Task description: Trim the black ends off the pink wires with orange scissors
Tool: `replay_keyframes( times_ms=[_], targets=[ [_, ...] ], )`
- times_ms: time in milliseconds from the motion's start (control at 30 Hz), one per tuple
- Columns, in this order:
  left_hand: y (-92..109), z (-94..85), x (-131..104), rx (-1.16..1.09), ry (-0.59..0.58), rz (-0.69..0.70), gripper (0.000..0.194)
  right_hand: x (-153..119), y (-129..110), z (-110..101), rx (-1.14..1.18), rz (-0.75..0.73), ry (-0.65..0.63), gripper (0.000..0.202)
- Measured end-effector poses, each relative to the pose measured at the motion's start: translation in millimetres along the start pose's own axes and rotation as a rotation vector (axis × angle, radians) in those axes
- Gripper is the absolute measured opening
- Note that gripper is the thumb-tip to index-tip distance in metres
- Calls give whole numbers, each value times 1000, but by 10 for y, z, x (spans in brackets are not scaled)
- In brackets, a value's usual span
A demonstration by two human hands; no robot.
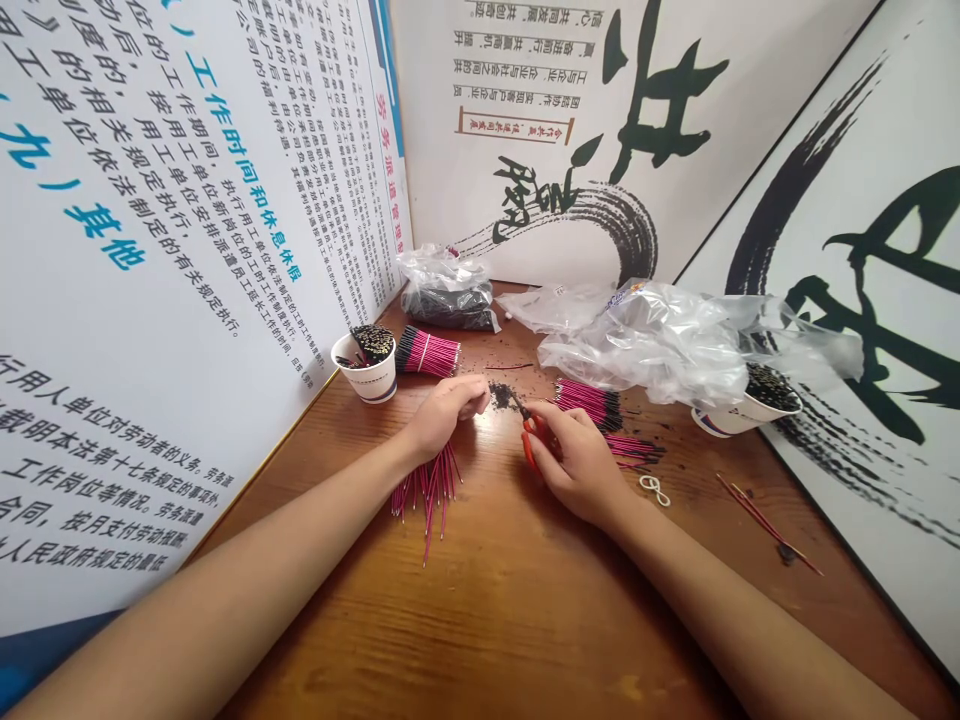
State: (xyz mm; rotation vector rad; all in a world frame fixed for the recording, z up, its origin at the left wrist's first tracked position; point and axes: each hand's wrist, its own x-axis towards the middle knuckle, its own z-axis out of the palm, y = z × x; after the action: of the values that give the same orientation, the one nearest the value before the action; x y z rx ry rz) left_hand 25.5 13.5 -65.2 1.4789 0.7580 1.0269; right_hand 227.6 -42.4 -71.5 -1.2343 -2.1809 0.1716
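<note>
My left hand [446, 408] at frame centre, fingers closed around a bundle of pink sticks [429, 490], its long axis running from my fist down toward the lower edge, my right hand [577, 462] gripping red scissors [531, 428], blades pointing upper left.

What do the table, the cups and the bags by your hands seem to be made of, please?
Table: wood or wood veneer, with brown grain lines and a soft sheen. Cups: probably paper, matte white with a printed band. Bags: thin clear plastic film, crinkled and glossy, with contents showing through.
</note>
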Motion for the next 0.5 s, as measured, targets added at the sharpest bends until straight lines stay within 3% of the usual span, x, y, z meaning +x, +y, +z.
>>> replay_keyframes(
  times_ms=[300,500],
  targets=[
    [23,32,-1,3,-60,-34,34,-2,-36,-17,26,-31,21,27],
    [50,46,-6,-42,-54,-68,33,-1,-60,-9,-8,-63,-55,29]
  ],
)
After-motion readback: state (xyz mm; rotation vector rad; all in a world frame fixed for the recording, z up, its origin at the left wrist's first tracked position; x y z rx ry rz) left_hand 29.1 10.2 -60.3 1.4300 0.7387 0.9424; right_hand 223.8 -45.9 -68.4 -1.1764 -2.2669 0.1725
